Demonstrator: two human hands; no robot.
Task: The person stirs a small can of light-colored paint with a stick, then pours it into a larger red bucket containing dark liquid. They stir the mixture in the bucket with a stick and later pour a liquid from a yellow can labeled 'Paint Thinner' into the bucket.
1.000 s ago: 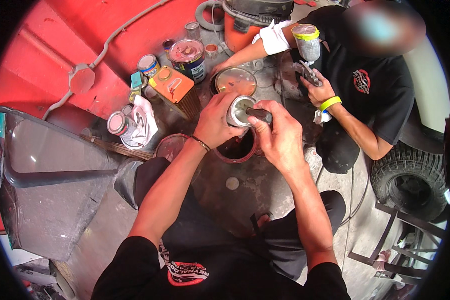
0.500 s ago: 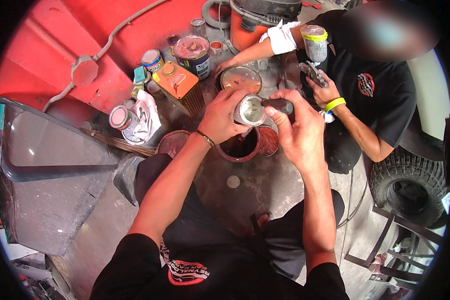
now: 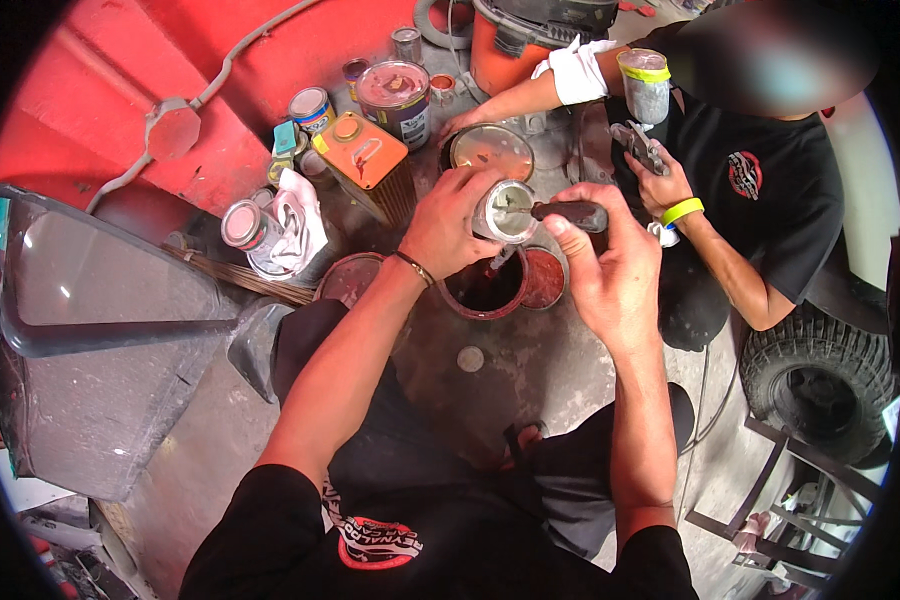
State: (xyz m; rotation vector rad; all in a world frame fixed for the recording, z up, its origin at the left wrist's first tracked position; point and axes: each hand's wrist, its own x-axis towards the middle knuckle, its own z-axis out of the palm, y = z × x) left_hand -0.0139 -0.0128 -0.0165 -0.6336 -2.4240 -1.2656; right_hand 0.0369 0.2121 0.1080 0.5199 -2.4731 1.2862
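Note:
My left hand (image 3: 445, 225) is wrapped round a small can (image 3: 508, 228) with pale grey-green stuff inside, its open top tilted toward me. In my right hand (image 3: 618, 270) is a screwdriver (image 3: 575, 214) with a dark handle; its thin shaft reaches into the can's mouth. Below both hands, an open paint can (image 3: 482, 312) with a dark inside stands on the floor. Something pale and narrow shows at that can's mouth, partly hidden by the small can. A red-stained round lid (image 3: 544, 278) lies beside it.
At right a co-worker holds a spray gun (image 3: 642, 150) upright, the other hand by a round container (image 3: 495, 150). An orange-topped tin (image 3: 362, 150), a paint tin (image 3: 394, 88) and a bucket with rags (image 3: 300, 225) stand left. A tyre (image 3: 815, 375) is at right.
The screwdriver's handle has swung a little to the right and lies more level, with more of its shaft showing. My hands and the small can have shifted slightly right.

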